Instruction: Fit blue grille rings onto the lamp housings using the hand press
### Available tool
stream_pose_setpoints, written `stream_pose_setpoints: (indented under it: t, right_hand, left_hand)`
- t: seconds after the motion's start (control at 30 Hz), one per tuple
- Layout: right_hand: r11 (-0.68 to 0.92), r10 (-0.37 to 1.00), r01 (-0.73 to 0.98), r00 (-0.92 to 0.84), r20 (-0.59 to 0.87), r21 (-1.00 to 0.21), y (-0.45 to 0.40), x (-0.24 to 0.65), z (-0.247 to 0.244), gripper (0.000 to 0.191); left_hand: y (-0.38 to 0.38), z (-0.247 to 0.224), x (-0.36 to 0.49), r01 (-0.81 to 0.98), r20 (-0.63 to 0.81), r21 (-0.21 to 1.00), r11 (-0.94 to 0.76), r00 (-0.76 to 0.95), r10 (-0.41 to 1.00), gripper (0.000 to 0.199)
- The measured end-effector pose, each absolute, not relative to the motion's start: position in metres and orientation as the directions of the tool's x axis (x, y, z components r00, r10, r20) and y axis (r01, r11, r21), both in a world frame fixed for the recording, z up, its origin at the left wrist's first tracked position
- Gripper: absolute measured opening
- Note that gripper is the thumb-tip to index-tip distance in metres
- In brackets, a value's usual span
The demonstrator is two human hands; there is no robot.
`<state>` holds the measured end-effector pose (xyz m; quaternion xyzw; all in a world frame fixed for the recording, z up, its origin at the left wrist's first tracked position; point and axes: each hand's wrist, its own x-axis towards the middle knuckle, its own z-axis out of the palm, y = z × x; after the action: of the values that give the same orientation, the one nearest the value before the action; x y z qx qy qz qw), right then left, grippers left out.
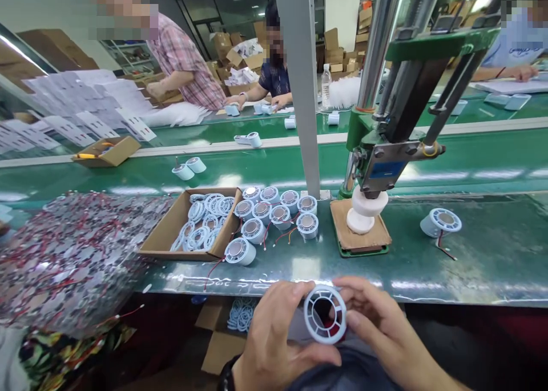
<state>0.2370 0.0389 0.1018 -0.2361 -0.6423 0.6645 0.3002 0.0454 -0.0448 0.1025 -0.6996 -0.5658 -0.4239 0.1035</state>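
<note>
We take the green metal press with steel columns and a white round plastic head (385,165) as our landmark. Nearer to us than the press and slightly to its left, just off the edge of the green glossy tabletop (406,271), we have a pale blue plastic spoked ring (307,318) in our hands. Our left hand (274,328) grips it, thumb under the lower rim and fingers at the upper left; our right hand (381,322) pinches the right rim. Being round, the ring has no long axis; its spoked face tilts towards us, and the press lies ahead and rightward, nearer our right hand. Left of the press stand pale blue cylindrical housings with wires (262,210), then, farther left, a shallow brown cardboard box of rings (180,255). Right of the press sits one lone wired housing (445,218).
</note>
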Motion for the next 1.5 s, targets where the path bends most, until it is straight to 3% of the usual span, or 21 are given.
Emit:
stream_pose_setpoints:
  t: [0.17,0.37,0.83,1.2,1.5]
  right_hand:
    - [-0.246,0.668,-0.096,-0.738,-0.097,-0.964,0.034,0.229,0.095,0.041]
    - [-0.347,0.637,-0.125,-0.759,-0.135,-0.930,0.035,0.226,0.091,0.044]
    - [-0.432,0.600,-0.181,-0.789,-0.132,-0.884,0.036,0.220,0.079,0.037]
    - [-0.516,0.562,-0.214,-0.816,-0.139,-0.829,0.034,0.219,0.082,0.030]
    - [-0.481,0.542,-0.234,-0.837,-0.077,-0.845,0.033,0.223,0.090,0.026]
  left_hand:
    - [-0.045,0.103,0.045,0.872,0.763,0.299,-0.387,0.026,0.646,0.091]
    - [-0.048,0.101,0.043,0.869,0.767,0.309,-0.387,0.013,0.642,0.094]
    - [-0.048,0.100,0.042,0.843,0.765,0.348,-0.411,-0.002,0.644,0.094]
    - [-0.052,0.102,0.040,0.816,0.727,0.415,-0.402,-0.032,0.685,0.073]
    - [-0.053,0.097,0.037,0.758,0.773,0.427,-0.493,-0.023,0.634,0.093]
